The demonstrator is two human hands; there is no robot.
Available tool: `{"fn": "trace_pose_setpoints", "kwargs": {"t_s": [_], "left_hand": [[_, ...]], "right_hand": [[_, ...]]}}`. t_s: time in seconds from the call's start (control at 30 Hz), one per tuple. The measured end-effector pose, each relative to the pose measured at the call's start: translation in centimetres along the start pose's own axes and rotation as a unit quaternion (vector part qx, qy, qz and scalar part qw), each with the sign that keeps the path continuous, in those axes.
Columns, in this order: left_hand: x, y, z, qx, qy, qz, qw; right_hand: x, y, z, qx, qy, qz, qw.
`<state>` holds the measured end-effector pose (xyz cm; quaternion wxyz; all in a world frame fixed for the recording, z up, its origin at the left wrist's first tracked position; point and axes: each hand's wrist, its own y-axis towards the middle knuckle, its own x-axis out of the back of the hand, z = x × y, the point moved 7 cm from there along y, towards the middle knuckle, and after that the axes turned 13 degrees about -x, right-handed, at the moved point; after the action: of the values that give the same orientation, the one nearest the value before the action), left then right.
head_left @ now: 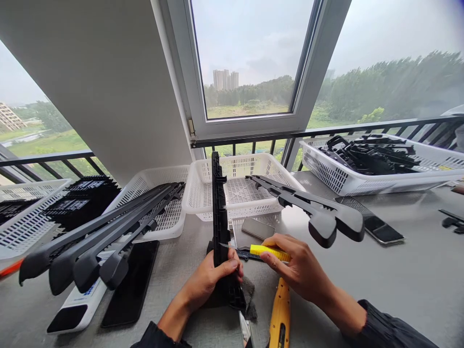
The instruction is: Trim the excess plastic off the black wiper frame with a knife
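My left hand (208,280) is closed around the lower part of a long black plastic strip (219,212), which stands nearly upright with its ribbed, clipped side toward me. In my right hand (299,263) is a yellow-handled knife (266,251), gripped from the right. Its thin blade points left and reaches the strip's edge just above my left thumb; whether it touches cannot be made out. Below my hands lie a yellow tool (281,314) and a metal blade (244,328), with a crumpled grey cloth (249,295) beside the strip's lower end.
White plastic baskets (197,205) line the window side, and the right basket (362,186) holds many black parts. Long dark-grey bars lean on the left (105,232) and middle (311,208) baskets. Two phones (132,285) (384,227) and a white device (78,307) lie on the grey table (409,285).
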<state>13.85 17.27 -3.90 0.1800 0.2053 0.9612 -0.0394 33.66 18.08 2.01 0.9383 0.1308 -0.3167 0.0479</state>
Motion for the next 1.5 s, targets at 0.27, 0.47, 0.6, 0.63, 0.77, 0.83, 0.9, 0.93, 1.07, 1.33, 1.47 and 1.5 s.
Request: {"fn": "trace_pose_setpoints", "kwargs": {"t_s": [0.27,0.47,0.6,0.63,0.77,0.83,0.9,0.93,1.07,1.33,1.47,1.5], "left_hand": [[0.0,0.1,-0.2,-0.005,0.002,-0.002,1.0],[-0.2,0.0,-0.3,0.015,0.025,-0.003,1.0],[-0.3,-0.1,-0.5,0.015,0.043,0.003,0.999],[-0.3,-0.1,-0.5,0.014,0.047,0.005,0.999],[-0.3,-0.2,-0.2,0.009,0.065,0.013,0.998],[-0.3,-0.1,-0.2,0.005,0.073,0.02,0.997],[-0.4,-0.1,-0.1,0.0,0.075,0.024,0.997],[-0.4,-0.1,-0.1,0.0,0.074,0.022,0.997],[-0.6,-0.1,-0.3,-0.002,0.078,0.027,0.997],[-0.6,0.0,-0.5,-0.002,0.09,0.041,0.995],[-0.5,-0.1,-0.3,0.005,0.073,0.025,0.997],[-0.5,-0.2,-0.3,0.005,0.068,0.02,0.997]], "right_hand": [[0.5,0.2,-0.3,-0.017,0.024,-0.017,0.999],[-0.9,-0.1,-0.1,0.013,-0.005,0.032,0.999],[-1.0,-0.2,-0.1,0.012,-0.011,0.027,0.999],[-1.0,-0.2,-0.1,0.013,-0.011,0.027,1.0],[-1.1,-0.4,0.2,0.02,-0.014,0.028,0.999],[-1.0,-0.4,0.2,0.018,-0.014,0.023,0.999],[-1.0,-0.4,0.1,0.014,-0.015,0.02,1.0],[-1.0,-0.4,0.2,0.014,-0.016,0.019,1.0],[-0.8,-0.5,0.3,0.02,-0.01,0.012,1.0],[-0.6,-0.4,0.2,0.013,-0.005,0.008,1.0],[-0.6,-0.4,0.2,0.012,0.001,0.005,1.0],[-0.7,-0.4,0.2,0.012,-0.003,0.006,1.0]]}}
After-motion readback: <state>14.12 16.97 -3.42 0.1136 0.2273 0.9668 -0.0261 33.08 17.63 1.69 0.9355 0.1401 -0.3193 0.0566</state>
